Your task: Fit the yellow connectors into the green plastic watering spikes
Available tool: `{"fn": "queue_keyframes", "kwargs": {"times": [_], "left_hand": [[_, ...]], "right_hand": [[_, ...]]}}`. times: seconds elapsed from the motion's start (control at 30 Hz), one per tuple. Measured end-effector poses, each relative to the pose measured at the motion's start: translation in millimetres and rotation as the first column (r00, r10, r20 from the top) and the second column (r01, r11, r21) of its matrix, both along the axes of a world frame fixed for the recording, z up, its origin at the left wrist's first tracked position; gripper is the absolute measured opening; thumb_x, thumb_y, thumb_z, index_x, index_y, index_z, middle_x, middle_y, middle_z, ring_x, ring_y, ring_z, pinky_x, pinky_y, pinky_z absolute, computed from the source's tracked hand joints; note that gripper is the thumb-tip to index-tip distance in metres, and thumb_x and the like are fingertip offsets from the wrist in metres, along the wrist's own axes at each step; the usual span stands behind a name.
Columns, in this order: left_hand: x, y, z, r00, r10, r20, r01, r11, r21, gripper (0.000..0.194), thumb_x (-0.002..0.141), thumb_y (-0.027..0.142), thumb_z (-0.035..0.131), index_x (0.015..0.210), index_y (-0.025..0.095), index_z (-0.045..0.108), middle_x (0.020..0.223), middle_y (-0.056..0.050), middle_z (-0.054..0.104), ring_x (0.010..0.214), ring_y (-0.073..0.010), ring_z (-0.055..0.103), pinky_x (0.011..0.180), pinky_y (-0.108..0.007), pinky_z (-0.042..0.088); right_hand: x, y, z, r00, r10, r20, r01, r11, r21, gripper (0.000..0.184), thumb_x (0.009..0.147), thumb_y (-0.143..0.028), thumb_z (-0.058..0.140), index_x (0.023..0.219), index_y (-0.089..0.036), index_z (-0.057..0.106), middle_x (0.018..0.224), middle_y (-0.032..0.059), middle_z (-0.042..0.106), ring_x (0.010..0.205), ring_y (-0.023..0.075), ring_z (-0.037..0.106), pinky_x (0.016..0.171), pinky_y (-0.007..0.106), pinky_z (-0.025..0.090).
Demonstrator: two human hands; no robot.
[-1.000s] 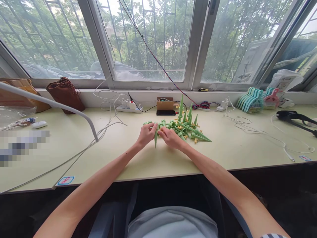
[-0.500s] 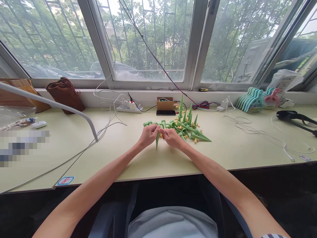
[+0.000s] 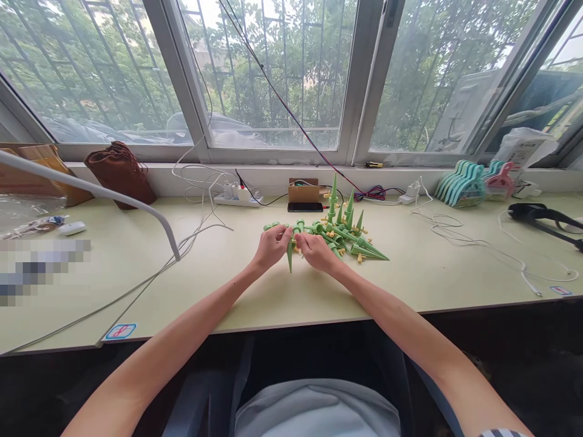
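Note:
My left hand [image 3: 272, 245] is closed round the upper part of a green watering spike [image 3: 290, 260], whose pointed end hangs down over the table. My right hand [image 3: 315, 250] meets it from the other side, with thumb and fingers pinched at the spike's upper part. A bit of yellow, like a small valve, shows between the hands, mostly hidden by the fingers. Just behind and to the right lies a pile of green spikes [image 3: 368, 247] with small yellow valves [image 3: 360, 258]. Several more spikes [image 3: 333, 197] stand upright, points up.
A black phone [image 3: 305, 207] lies before a small cardboard box [image 3: 303, 193] at the back. A power strip [image 3: 237, 200] and loose white cables sit left of it. Turquoise hangers [image 3: 462, 183] and a black headset-like strap [image 3: 542, 213] are at right, a brown pouch [image 3: 119, 176] at left.
The held spike has risen slightly and its tip has shifted a little to the right. My fingers have moved slightly apart, showing more yellow between them.

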State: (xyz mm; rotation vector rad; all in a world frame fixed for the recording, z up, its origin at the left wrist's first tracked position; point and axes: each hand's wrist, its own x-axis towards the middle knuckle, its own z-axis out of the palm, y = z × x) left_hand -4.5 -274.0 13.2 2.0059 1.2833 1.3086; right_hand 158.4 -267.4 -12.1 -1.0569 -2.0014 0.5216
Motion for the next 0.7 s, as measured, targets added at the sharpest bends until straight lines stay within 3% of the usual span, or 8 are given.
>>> {"fn": "queue_keyframes", "kwargs": {"times": [0.23, 0.53, 0.7], "left_hand": [[0.4, 0.2, -1.3, 0.999, -0.041, 0.018, 0.041, 0.999, 0.003, 0.038, 0.093, 0.043, 0.052, 0.063, 0.022, 0.042, 0.052, 0.004, 0.038, 0.049, -0.0127, 0.044, 0.046, -0.024, 0.033], [-1.0, 2.0, -3.9, 0.996, -0.084, -0.032, 0.087, 0.989, 0.123, 0.041, 0.094, 0.044, 0.049, 0.062, 0.019, 0.045, 0.068, -0.002, 0.047, 0.064, -0.0136, 0.046, 0.052, -0.022, 0.038], [-0.2, 0.7, -2.5, 0.992, -0.099, 0.078, 0.097, 0.995, 0.025, 0.036, 0.091, 0.052, 0.055, 0.076, 0.019, 0.052, 0.072, -0.001, 0.052, 0.062, -0.0120, 0.051, 0.050, -0.021, 0.039]], "right_hand": [[-0.2, -0.2, 0.6, 1.000, 0.002, -0.002, -0.002, 1.000, 0.000, 0.048, 0.105, -0.045, 0.031, 0.070, -0.020, 0.051, 0.067, 0.0018, 0.059, 0.060, 0.0128, 0.049, 0.063, 0.025, 0.034], [-0.1, -0.4, 2.3, 1.000, -0.001, -0.015, 0.001, 1.000, -0.009, 0.051, 0.105, -0.045, 0.030, 0.064, -0.020, 0.047, 0.061, 0.0014, 0.055, 0.058, 0.0123, 0.047, 0.061, 0.026, 0.033], [-0.1, -0.4, 1.8, 0.999, -0.001, -0.045, 0.001, 1.000, -0.002, 0.055, 0.104, -0.053, 0.029, 0.065, -0.020, 0.049, 0.062, 0.0016, 0.056, 0.059, 0.0127, 0.048, 0.062, 0.025, 0.035]]}}
